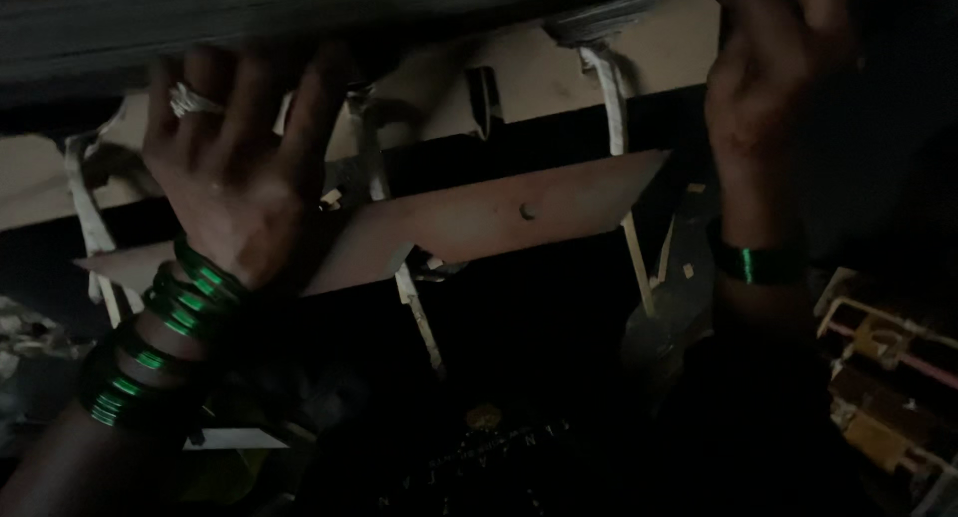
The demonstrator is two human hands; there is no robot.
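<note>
The scene is very dark. My left hand [235, 168], with a ring and several green bangles on the wrist, reaches up with its fingers curled over the edge of a dark flat panel [299, 13] across the top. My right hand [768, 73], one green bangle on its wrist, is raised at the upper right against the same dark panel; its fingers are hidden in shadow. Behind and below the hands a long pale cardboard strip [479, 223] with a small hole runs slanted across the middle.
Several white cloth strips [614, 108] hang down from a pale board [559, 73] behind. A dark mass with faint gold markings [489, 437] lies low in the middle. Yellowish boxed items [888, 377] sit at the lower right.
</note>
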